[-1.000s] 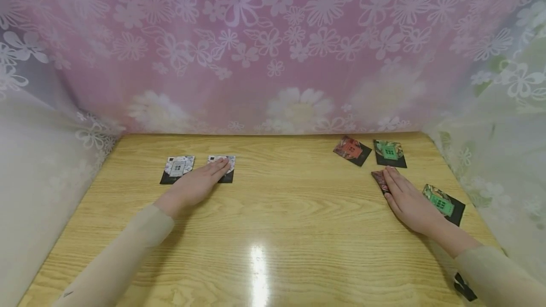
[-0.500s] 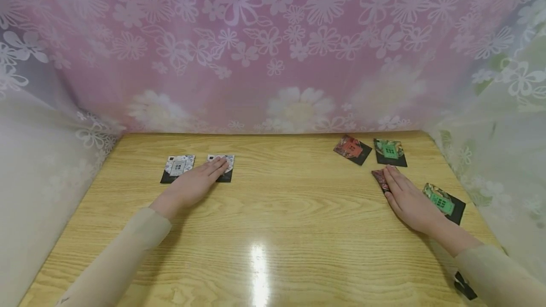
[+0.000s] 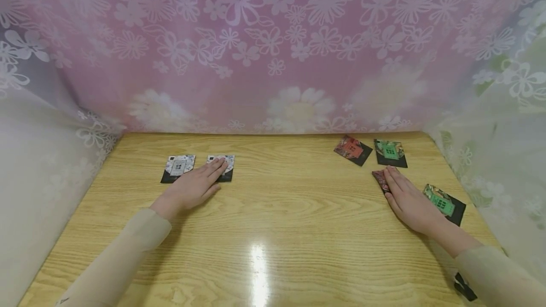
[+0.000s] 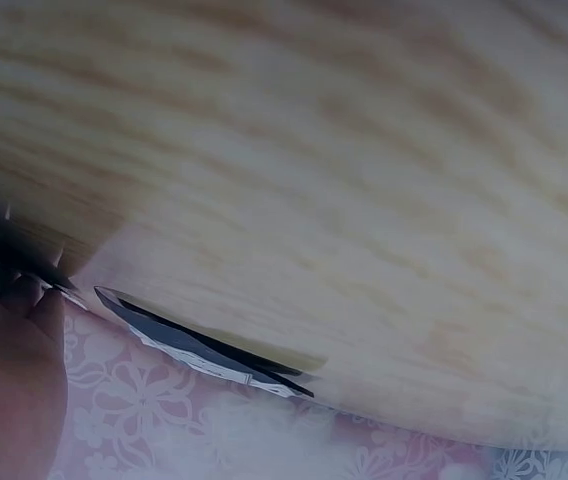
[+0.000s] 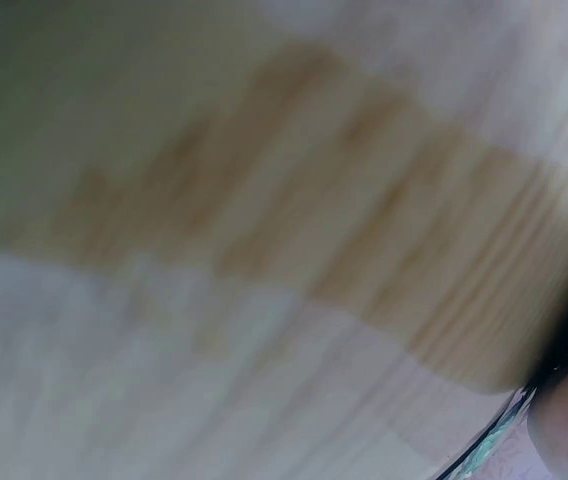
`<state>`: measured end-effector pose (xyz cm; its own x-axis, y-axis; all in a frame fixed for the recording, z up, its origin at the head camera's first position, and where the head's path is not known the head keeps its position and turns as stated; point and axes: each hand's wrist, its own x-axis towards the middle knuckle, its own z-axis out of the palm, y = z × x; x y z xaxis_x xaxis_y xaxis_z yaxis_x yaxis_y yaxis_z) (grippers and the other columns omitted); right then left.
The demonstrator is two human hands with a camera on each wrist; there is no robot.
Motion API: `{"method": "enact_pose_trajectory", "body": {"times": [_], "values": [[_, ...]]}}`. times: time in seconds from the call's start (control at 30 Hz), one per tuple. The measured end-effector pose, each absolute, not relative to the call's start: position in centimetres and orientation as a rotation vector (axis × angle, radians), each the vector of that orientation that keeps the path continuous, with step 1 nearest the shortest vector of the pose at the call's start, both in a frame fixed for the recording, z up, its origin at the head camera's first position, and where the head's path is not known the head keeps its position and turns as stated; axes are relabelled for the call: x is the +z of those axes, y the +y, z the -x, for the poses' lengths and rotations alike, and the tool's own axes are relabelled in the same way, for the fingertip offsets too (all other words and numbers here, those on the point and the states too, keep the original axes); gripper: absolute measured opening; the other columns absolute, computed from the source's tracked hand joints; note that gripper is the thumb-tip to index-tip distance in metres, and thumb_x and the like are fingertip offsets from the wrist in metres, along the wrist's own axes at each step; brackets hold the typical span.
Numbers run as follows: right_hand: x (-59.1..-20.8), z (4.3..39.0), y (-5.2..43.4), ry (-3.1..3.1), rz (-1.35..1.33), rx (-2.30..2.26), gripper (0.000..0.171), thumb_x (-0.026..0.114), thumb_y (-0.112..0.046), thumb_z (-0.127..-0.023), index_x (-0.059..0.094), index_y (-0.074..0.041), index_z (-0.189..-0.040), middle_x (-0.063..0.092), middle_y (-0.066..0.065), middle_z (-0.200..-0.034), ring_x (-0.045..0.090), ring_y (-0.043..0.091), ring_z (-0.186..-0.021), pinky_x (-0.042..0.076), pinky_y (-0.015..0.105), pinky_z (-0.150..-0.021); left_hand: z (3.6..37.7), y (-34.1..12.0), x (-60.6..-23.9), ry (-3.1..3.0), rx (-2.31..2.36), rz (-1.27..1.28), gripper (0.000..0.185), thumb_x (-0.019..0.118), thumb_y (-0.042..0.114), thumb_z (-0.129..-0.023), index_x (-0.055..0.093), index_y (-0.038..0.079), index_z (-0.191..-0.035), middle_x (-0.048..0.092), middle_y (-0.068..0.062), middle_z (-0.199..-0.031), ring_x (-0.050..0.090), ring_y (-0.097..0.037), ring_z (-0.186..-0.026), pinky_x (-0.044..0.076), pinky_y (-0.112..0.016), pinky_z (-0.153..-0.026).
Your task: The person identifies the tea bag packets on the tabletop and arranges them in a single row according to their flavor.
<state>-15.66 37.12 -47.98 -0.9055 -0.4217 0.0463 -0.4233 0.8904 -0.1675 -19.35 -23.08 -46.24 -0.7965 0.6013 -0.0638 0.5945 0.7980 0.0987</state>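
My left hand (image 3: pixel 192 187) lies with extended fingers on a small square packet (image 3: pixel 229 174), white floral above and black below. Its thumb sticks out to the side over the table. Left of that hand is a matching white-and-black packet (image 3: pixel 178 167), also seen edge-on in the left wrist view (image 4: pixel 204 350). At the right, my right hand (image 3: pixel 411 207) rests, fingers straight and together, on a dark red packet (image 3: pixel 379 180) that it mostly covers. Beside its wrist sits a green-and-black packet (image 3: pixel 443 205), partly hidden by the arm.
Toward the back right of the wooden table (image 3: pixel 281 212) lie a red-and-black packet (image 3: pixel 353 149) and another green-and-black packet (image 3: pixel 389 152). A black item (image 3: pixel 465 288) shows by the right sleeve. Floral curtains (image 3: pixel 273 51) enclose the back and sides.
The left thumb has come out from beside the palm and now shows spread. Otherwise the left hand shifted only slightly, and the right hand stayed in place on the dark red packet.
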Motion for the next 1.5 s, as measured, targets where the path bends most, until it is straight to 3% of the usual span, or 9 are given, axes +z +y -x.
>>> {"method": "enact_pose_trajectory", "body": {"times": [0.13, 0.43, 0.73, 1.13, 1.5], "values": [[-47.9, 15.7, 37.1, -3.051, -0.678, 0.266, 0.065, 0.044, -0.022, -0.116, 0.018, 0.01, -0.166, 0.021, 0.034, -0.172, 0.02, 0.048, -0.162, 0.012, 0.052, -0.139, 19.4, -22.9, -46.2, 2.887, 0.112, -0.924, 0.063, 0.045, 0.033, -0.115, 0.027, 0.005, -0.169, 0.025, -0.016, -0.176, 0.029, -0.035, -0.162, 0.033, -0.054, -0.132], [-48.6, 15.8, 37.0, -2.997, -0.666, 0.253, 0.064, 0.046, -0.019, -0.114, 0.022, 0.012, -0.164, 0.025, 0.036, -0.169, 0.025, 0.049, -0.16, 0.01, 0.049, -0.139, 19.8, -22.5, -45.8, 2.902, 0.18, -0.833, 0.056, 0.045, 0.024, -0.115, 0.033, 0.01, -0.168, 0.03, -0.014, -0.174, 0.036, -0.039, -0.159, 0.036, -0.059, -0.129], [-48.1, 15.5, 35.7, -3.018, -0.638, 0.253, 0.064, 0.047, -0.019, -0.114, 0.024, 0.014, -0.162, 0.026, 0.038, -0.168, 0.028, 0.053, -0.157, 0.023, 0.059, -0.135, 19.9, -22.4, -45.9, 2.902, 0.148, -0.821, 0.055, 0.048, 0.018, -0.115, 0.034, 0.01, -0.167, 0.031, -0.014, -0.174, 0.039, -0.038, -0.157, 0.042, -0.058, -0.126], [-47.4, 15.0, 31.1, -3.019, -0.663, 0.252, 0.064, 0.052, -0.017, -0.111, 0.029, 0.016, -0.16, 0.028, 0.037, -0.168, 0.032, 0.053, -0.155, 0.036, 0.066, -0.125, 19.9, -22.2, -45.9, 2.903, 0.131, -0.832, 0.056, 0.046, 0.017, -0.115, 0.03, 0.007, -0.168, 0.028, -0.015, -0.175, 0.034, -0.036, -0.16, 0.038, -0.055, -0.129], [-47.3, 15.6, 26.9, -3.044, -0.71, 0.234, 0.064, 0.052, -0.017, -0.111, 0.028, 0.015, -0.161, 0.027, 0.034, -0.17, 0.029, 0.049, -0.159, 0.032, 0.064, -0.129, 19.9, -22.2, -46.2, 2.886, 0.178, -0.829, 0.056, 0.043, 0.014, -0.116, 0.026, 0.008, -0.169, 0.023, -0.014, -0.177, 0.029, -0.036, -0.162, 0.035, -0.055, -0.131]]}}
